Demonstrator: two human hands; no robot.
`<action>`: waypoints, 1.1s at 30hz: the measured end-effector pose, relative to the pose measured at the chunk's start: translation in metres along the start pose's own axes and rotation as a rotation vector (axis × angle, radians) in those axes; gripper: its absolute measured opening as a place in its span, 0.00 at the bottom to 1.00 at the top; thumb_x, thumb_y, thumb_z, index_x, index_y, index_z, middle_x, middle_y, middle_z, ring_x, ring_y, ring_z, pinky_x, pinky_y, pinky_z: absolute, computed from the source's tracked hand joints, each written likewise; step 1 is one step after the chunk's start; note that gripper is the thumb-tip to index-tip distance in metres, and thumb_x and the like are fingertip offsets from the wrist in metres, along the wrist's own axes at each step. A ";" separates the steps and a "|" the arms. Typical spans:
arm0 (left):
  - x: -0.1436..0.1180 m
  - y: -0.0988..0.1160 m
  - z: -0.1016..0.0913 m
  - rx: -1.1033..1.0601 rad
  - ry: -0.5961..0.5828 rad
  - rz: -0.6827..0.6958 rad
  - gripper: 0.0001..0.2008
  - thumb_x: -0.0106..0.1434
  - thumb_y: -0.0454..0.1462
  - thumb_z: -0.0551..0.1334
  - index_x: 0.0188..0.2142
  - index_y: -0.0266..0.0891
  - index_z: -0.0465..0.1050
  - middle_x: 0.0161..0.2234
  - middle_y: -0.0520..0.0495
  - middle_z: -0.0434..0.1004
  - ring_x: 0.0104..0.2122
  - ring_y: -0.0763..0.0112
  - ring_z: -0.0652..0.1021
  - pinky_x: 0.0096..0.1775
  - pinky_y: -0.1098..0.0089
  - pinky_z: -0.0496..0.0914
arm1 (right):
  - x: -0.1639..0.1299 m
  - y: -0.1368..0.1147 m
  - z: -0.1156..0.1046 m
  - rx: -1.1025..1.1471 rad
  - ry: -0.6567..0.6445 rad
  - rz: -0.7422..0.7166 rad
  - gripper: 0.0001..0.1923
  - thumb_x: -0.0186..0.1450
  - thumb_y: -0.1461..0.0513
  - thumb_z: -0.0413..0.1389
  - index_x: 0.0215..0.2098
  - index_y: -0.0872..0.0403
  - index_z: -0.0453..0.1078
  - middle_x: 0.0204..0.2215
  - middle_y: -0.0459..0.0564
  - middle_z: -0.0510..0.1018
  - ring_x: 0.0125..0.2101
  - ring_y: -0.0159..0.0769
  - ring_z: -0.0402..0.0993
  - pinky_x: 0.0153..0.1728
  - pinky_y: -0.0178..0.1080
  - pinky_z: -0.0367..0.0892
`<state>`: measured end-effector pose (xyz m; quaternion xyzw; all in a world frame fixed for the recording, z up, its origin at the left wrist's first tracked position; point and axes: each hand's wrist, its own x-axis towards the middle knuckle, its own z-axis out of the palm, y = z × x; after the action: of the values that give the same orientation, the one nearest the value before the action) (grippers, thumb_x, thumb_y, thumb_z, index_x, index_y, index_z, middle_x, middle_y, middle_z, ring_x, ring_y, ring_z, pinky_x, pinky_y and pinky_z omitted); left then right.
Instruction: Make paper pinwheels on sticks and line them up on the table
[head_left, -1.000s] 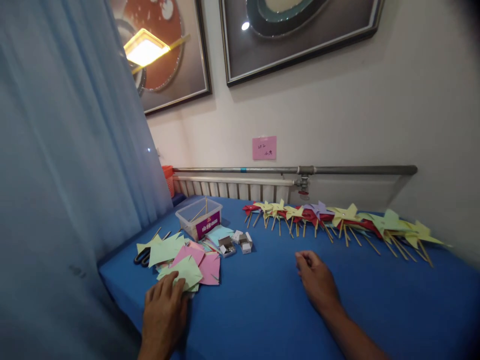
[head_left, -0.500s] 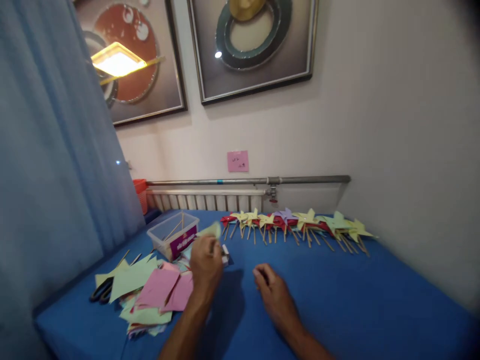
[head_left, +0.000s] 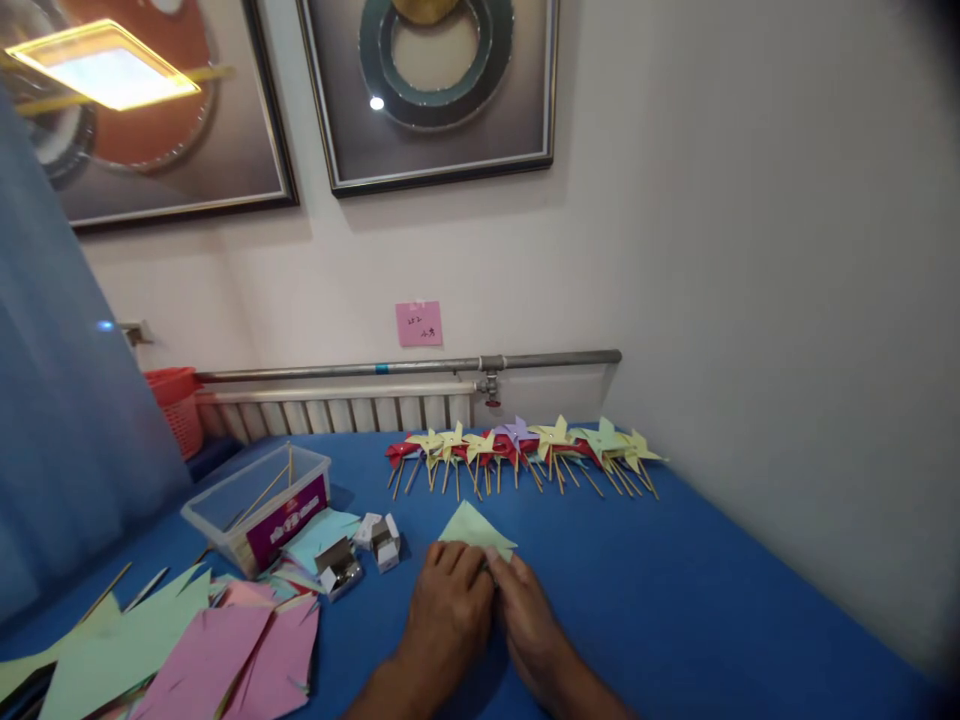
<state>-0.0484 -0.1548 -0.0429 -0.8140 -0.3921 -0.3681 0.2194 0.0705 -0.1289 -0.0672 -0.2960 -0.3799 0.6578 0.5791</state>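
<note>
A pale green piece of paper (head_left: 471, 524) sticks out beyond my fingers, its top coming to a point. My left hand (head_left: 451, 610) is closed over its lower left part, fingers curled. My right hand (head_left: 529, 615) grips the right side, the thumb lying near the paper's edge. Both hands are close together above the blue table; the lower part of the paper is hidden beneath them. To their left lie small open white boxes (head_left: 385, 542), another small box with shiny contents (head_left: 339, 568), and a heap of pink paper sheets (head_left: 206, 660) and green sheets (head_left: 124, 645).
Several finished paper pinwheels (head_left: 514, 440) on sticks lie in a row along the back of the blue table (head_left: 675, 600). A clear plastic box (head_left: 225, 500) with thin sticks stands back left. Behind are a red basket (head_left: 180, 410), a radiator (head_left: 337, 412) and a blue curtain (head_left: 67, 400).
My left hand has brought the pale green paper from beside the plastic box to my right hand, which now holds it too. The view has turned to the right.
</note>
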 end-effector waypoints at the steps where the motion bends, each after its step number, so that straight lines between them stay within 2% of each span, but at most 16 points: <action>1: 0.000 0.000 -0.002 -0.034 -0.016 -0.015 0.04 0.65 0.31 0.62 0.37 0.39 0.76 0.37 0.44 0.79 0.38 0.60 0.77 0.42 0.59 0.67 | 0.000 -0.001 0.000 0.027 0.004 0.023 0.21 0.56 0.46 0.70 0.36 0.52 0.77 0.33 0.50 0.84 0.41 0.47 0.81 0.43 0.44 0.74; 4: 0.001 -0.008 -0.010 -0.125 0.017 -0.175 0.07 0.68 0.35 0.60 0.41 0.40 0.77 0.43 0.41 0.80 0.42 0.59 0.77 0.45 0.58 0.68 | 0.002 -0.006 0.004 0.130 -0.020 0.093 0.22 0.56 0.48 0.71 0.42 0.52 0.78 0.37 0.52 0.86 0.43 0.48 0.81 0.44 0.45 0.74; 6: 0.001 -0.017 -0.013 -0.201 0.062 -0.362 0.09 0.70 0.36 0.57 0.41 0.40 0.77 0.43 0.40 0.80 0.43 0.59 0.78 0.46 0.58 0.69 | 0.002 -0.010 0.006 0.169 -0.057 0.103 0.24 0.57 0.48 0.71 0.46 0.52 0.78 0.39 0.53 0.86 0.45 0.49 0.82 0.46 0.47 0.74; 8: 0.003 -0.025 -0.014 -0.324 0.056 -0.601 0.10 0.69 0.38 0.57 0.40 0.40 0.78 0.40 0.41 0.81 0.41 0.60 0.79 0.45 0.60 0.70 | 0.002 -0.012 0.008 0.183 -0.088 0.106 0.26 0.58 0.48 0.70 0.48 0.53 0.78 0.41 0.55 0.86 0.46 0.51 0.82 0.47 0.48 0.74; 12: 0.007 -0.034 -0.008 -0.758 -0.008 -1.048 0.11 0.62 0.44 0.65 0.36 0.38 0.78 0.32 0.45 0.82 0.32 0.63 0.79 0.35 0.67 0.70 | 0.003 -0.010 0.007 0.172 -0.139 0.120 0.27 0.58 0.46 0.70 0.47 0.54 0.79 0.42 0.57 0.87 0.47 0.53 0.82 0.49 0.51 0.74; 15: 0.008 -0.036 -0.004 -1.059 -0.020 -1.211 0.15 0.52 0.47 0.72 0.30 0.37 0.77 0.26 0.47 0.81 0.25 0.67 0.77 0.29 0.71 0.68 | 0.002 -0.008 0.006 0.136 -0.139 0.110 0.27 0.58 0.46 0.70 0.47 0.54 0.79 0.42 0.56 0.87 0.47 0.53 0.82 0.49 0.51 0.73; 19: 0.010 -0.036 -0.006 -1.237 0.049 -1.337 0.19 0.42 0.46 0.77 0.25 0.36 0.75 0.21 0.50 0.78 0.20 0.73 0.72 0.26 0.72 0.65 | 0.002 -0.009 0.006 0.085 -0.114 0.113 0.27 0.57 0.47 0.71 0.47 0.54 0.79 0.39 0.55 0.87 0.46 0.53 0.82 0.50 0.52 0.73; 24: 0.013 -0.032 -0.009 -1.326 0.129 -1.390 0.21 0.39 0.46 0.78 0.25 0.35 0.75 0.21 0.50 0.77 0.20 0.74 0.72 0.26 0.72 0.66 | 0.003 -0.008 0.005 0.070 -0.128 0.102 0.26 0.56 0.48 0.72 0.46 0.55 0.80 0.39 0.55 0.87 0.45 0.52 0.82 0.50 0.51 0.73; 27: 0.014 -0.030 -0.011 -1.295 0.107 -1.367 0.21 0.40 0.48 0.78 0.24 0.35 0.75 0.20 0.51 0.76 0.20 0.75 0.71 0.26 0.73 0.65 | 0.003 -0.006 0.004 0.040 -0.124 0.094 0.26 0.57 0.48 0.71 0.47 0.55 0.80 0.38 0.55 0.87 0.44 0.52 0.83 0.49 0.51 0.73; 33: 0.012 -0.039 -0.009 -1.135 0.149 -1.315 0.18 0.43 0.47 0.75 0.26 0.35 0.78 0.20 0.53 0.75 0.20 0.77 0.69 0.26 0.74 0.63 | 0.003 -0.004 0.003 -0.004 -0.105 0.104 0.26 0.57 0.47 0.71 0.46 0.55 0.80 0.37 0.55 0.87 0.42 0.52 0.83 0.46 0.50 0.74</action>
<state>-0.0782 -0.1318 -0.0251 -0.3827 -0.5246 -0.6122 -0.4512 0.0699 -0.1265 -0.0619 -0.2818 -0.3953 0.7008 0.5227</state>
